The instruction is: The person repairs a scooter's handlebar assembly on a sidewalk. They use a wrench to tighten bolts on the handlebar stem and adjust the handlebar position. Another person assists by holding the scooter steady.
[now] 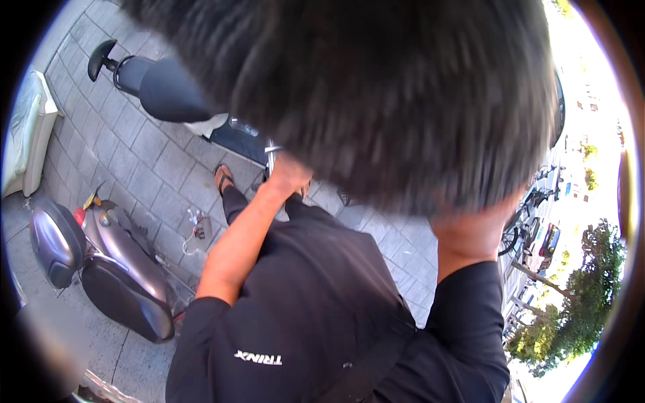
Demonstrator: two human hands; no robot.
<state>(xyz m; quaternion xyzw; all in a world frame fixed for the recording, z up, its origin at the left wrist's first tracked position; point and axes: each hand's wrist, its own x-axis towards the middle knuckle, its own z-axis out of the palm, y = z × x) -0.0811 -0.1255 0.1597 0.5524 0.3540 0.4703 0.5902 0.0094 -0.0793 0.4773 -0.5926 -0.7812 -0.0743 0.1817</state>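
Observation:
A large dark mass that looks like hair [376, 87], blurred and close to me, covers the upper middle of the head view. My left hand [290, 176] reaches forward to its lower left edge and is partly hidden by it. Its fingers look curled, beside a bright metal piece [271, 153] of a scooter-like vehicle, but what they hold does not show. My right arm is bent upward, and my right hand [474, 225] disappears behind the lower right of the dark mass, so its fingers are hidden.
A scooter with a black seat [171, 91] stands ahead on the left. Nearer left is a grey-purple scooter [127, 262] with a rear box [55, 243]. A pale sofa-like seat [33, 134] stands at the far left. Bicycles [521, 225] and a tree [578, 302] are on the right.

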